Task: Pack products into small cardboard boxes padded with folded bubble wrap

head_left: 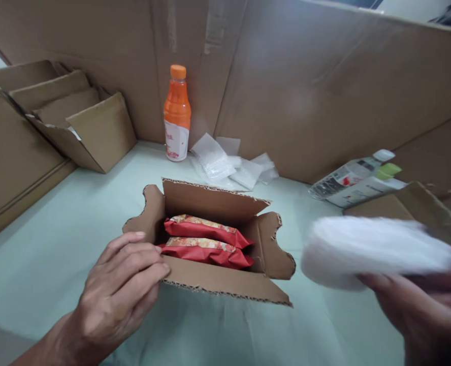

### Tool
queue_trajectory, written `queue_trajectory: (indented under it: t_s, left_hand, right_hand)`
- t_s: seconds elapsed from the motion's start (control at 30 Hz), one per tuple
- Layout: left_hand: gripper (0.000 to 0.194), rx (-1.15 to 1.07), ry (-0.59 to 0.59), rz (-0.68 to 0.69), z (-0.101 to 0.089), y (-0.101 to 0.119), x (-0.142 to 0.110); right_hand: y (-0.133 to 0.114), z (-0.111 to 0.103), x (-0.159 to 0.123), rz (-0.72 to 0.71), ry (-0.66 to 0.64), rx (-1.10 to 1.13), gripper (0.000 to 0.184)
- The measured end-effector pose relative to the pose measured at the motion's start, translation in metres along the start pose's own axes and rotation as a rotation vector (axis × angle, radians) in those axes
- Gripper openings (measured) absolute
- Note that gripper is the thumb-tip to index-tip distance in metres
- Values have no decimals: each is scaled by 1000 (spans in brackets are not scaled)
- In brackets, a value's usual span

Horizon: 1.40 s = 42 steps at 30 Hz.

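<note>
A small open cardboard box [225, 284] stands on the pale green table, holding two red snack packets [206, 240] side by side. My left hand [122, 290] rests on the box's near left corner with its fingers curled over the rim and flap. My right hand [419, 310], blurred by motion, grips a white padded pouch [370, 251] to the right of the box, a little above the table.
An orange drink bottle [177, 114] stands at the back by the cardboard wall [324, 91]. Clear plastic pouches [229, 162] lie beside it. Stacked folded boxes [76, 117] sit back left. Two lying bottles [357, 178] and another carton [412, 203] are at right.
</note>
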State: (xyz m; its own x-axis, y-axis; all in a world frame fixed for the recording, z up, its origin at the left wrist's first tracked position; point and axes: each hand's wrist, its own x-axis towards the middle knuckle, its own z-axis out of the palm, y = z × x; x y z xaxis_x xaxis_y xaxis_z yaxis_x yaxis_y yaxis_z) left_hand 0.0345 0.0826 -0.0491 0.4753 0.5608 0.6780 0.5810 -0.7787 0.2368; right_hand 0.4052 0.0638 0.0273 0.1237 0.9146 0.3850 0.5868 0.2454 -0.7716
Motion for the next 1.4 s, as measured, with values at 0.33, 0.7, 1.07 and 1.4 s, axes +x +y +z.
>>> queue_trajectory:
  t_s: [0.33, 0.7, 1.07, 1.4]
  left_hand:
    - [26, -95, 23, -9, 2, 5, 1]
    - [30, -86, 125, 7, 7, 1, 1]
    - [55, -185, 193, -751, 21, -15, -58]
    - [64, -739, 149, -1160, 63, -36, -33]
  right_hand:
    - [-39, 158, 73, -717, -735, -823, 23]
    - [-52, 160, 88, -460, -1116, -1009, 14]
    - [12, 12, -28, -221, -41, -564, 31]
    - [58, 118, -38, 34, -261, -74, 42]
